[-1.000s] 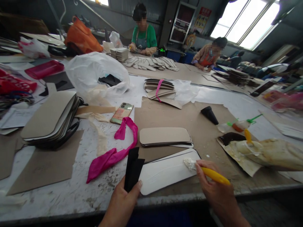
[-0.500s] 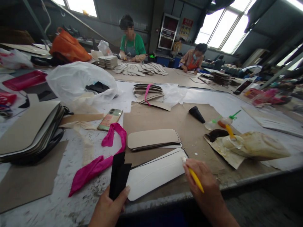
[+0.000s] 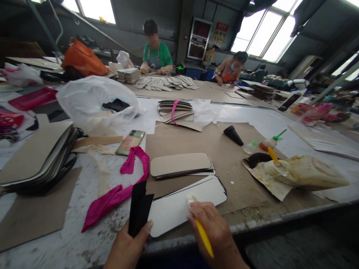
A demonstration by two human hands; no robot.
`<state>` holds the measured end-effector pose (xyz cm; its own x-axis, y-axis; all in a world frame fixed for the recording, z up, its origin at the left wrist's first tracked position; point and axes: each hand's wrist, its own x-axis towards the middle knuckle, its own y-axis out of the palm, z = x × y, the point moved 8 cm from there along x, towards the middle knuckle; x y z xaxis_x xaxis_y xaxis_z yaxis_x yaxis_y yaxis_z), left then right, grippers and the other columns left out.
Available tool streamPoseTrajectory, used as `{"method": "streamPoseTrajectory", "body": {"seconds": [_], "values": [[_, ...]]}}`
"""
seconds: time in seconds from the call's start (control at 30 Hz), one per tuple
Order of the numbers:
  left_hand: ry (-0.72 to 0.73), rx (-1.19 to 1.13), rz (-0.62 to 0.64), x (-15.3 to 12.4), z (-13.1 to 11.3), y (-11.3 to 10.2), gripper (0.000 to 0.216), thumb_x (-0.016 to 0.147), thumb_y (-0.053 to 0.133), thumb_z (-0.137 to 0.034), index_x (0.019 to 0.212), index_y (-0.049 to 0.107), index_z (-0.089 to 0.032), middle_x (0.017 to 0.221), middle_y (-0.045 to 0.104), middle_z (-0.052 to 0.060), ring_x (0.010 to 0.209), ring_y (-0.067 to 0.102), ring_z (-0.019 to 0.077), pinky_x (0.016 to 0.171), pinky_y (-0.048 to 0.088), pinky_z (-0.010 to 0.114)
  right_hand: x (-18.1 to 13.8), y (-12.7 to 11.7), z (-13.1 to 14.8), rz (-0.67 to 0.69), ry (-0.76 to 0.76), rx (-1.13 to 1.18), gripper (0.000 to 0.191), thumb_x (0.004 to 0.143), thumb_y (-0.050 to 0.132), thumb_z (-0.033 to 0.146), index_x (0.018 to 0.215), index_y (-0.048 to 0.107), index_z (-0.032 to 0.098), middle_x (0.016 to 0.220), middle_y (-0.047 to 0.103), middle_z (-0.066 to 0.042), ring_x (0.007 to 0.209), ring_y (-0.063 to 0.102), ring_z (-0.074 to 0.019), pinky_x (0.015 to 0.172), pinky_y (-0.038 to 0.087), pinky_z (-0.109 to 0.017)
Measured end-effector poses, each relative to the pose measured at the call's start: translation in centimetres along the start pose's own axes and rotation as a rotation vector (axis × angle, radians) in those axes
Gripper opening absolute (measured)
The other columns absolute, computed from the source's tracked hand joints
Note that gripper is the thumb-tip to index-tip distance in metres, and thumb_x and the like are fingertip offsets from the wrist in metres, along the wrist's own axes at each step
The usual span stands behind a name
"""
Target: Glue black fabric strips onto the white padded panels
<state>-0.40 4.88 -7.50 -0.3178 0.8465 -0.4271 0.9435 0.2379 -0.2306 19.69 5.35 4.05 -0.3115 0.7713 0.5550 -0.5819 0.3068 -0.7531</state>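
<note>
My right hand [image 3: 210, 228] grips a yellow-handled brush [image 3: 204, 237], its white, paste-like tip touching a white, round-cornered panel [image 3: 174, 209]. The panel lies tilted near the table's front edge, with dark edges of other pieces showing beneath it. My left hand [image 3: 130, 241] is closed around folded black fabric strips [image 3: 137, 209], its thumb at the panel's lower left corner. Just behind lies a small stack of beige panels [image 3: 181, 164]. A bright pink cloth strip [image 3: 112, 203] curls along the left, partly behind the black strips.
At right, a paste-smeared container [image 3: 314, 172] holds another yellow handle, near small green-tipped bottles [image 3: 270, 144] and a black cone [image 3: 233, 135]. A phone [image 3: 131, 142], a plastic bag [image 3: 92, 97] and a thick panel stack [image 3: 36, 149] occupy the left. Two people work across the table.
My right hand has moved the brush left and toward me, from the panel's right end to its middle. My left hand stays nearly in place with the black strips.
</note>
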Motion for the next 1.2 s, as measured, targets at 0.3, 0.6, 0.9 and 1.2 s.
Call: {"method": "streamPoseTrajectory", "body": {"seconds": [0.3, 0.6, 0.9, 1.2], "values": [[-0.059, -0.118, 0.081, -0.3, -0.3, 0.3, 0.040, 0.054, 0.070, -0.050, 0.069, 0.053, -0.016, 0.042, 0.046, -0.007, 0.040, 0.037, 0.0100, 0.042, 0.027, 0.023, 0.1, 2.9, -0.6, 0.041, 0.541, 0.737, 0.016, 0.086, 0.049, 0.028, 0.083, 0.062, 0.019, 0.083, 0.064, -0.005, 0.081, 0.061, -0.0172, 0.072, 0.051, -0.026], [-0.052, -0.326, 0.317, -1.9, -4.0, -0.9, 0.034, 0.074, 0.055, -0.046, 0.059, 0.051, -0.015, 0.044, 0.045, -0.004, 0.042, 0.039, 0.0078, 0.046, 0.031, 0.022, 1.9, 3.0, -1.6, 0.184, 0.680, 0.722, 0.040, 0.084, 0.041, 0.053, 0.070, 0.059, 0.020, 0.077, 0.062, -0.006, 0.078, 0.058, -0.0201, 0.070, 0.047, -0.028], [-0.046, -0.311, 0.624, -5.1, -5.9, 1.9, 0.045, 0.075, 0.053, -0.052, 0.055, 0.058, -0.012, 0.043, 0.049, 0.000, 0.040, 0.044, 0.0084, 0.044, 0.029, 0.021, 1.9, 10.2, 4.9, 0.622, 0.753, 1.226, 0.040, 0.071, 0.056, 0.059, 0.072, 0.041, 0.021, 0.038, 0.047, 0.008, 0.033, 0.050, -0.0125, 0.035, 0.039, -0.021], [-0.092, -0.477, 0.527, -4.9, -5.2, 1.6, 0.039, 0.066, 0.066, -0.047, 0.061, 0.066, -0.007, 0.053, 0.062, 0.007, 0.048, 0.056, 0.0123, 0.051, 0.042, 0.023, 0.7, 9.2, 4.3, 0.475, 0.793, 1.239, 0.038, 0.079, 0.052, 0.053, 0.063, 0.040, 0.020, 0.041, 0.041, 0.009, 0.034, 0.047, -0.0088, 0.036, 0.039, -0.020]]}}
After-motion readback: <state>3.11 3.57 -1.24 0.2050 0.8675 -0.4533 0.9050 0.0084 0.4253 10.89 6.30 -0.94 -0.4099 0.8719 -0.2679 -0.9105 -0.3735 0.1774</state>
